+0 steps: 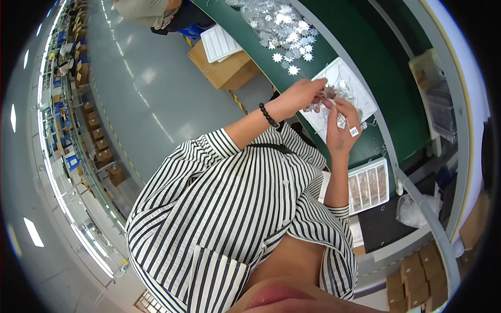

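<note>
My left hand [303,95], with a dark bead bracelet at the wrist, meets my right hand [344,121] over a white tray [367,102]. Between the fingertips of both is a small round greyish piece [330,93] with a thin pale string; its exact kind is unclear. Fingers on each side are closed in a pinch. Against my right palm hangs a small white tag [354,131]. Loose shiny pieces in clear wrapping lie in the tray, partly hidden by my hands. Beyond it is a heap of silver snowflake-shaped pieces [293,37] on the green tabletop [261,57].
To the right, near my elbow, stands a white compartment tray [368,185] with wrapped pieces. A grey metal rail [383,125] curves along the table. On the left, a cardboard box [224,67] carries a white ribbed tray [220,43]. Another person [148,11] is at the far left.
</note>
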`<state>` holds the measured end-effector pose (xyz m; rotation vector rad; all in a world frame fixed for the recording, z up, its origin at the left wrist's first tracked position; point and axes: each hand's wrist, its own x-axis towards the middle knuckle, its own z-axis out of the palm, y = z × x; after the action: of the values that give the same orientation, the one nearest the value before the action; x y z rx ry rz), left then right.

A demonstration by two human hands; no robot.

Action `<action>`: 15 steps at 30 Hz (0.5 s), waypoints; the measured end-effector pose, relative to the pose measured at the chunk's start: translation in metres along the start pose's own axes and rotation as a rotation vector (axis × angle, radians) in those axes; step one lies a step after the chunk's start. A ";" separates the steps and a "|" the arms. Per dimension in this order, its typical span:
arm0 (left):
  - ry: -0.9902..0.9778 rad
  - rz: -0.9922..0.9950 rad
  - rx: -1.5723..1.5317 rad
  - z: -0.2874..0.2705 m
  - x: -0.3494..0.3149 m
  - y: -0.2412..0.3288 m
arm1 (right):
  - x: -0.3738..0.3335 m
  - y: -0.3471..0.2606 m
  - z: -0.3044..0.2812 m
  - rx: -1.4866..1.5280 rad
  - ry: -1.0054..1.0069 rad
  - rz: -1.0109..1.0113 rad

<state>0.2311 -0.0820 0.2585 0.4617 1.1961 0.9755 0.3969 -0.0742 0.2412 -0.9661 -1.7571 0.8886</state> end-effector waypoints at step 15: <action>0.093 -0.021 -0.159 -0.056 0.003 0.021 | 0.036 -0.015 0.059 -0.149 -0.105 0.149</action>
<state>0.1713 -0.0788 0.2535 0.2794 1.1934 1.0739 0.3282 -0.0583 0.2479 -1.1784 -1.8799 0.9263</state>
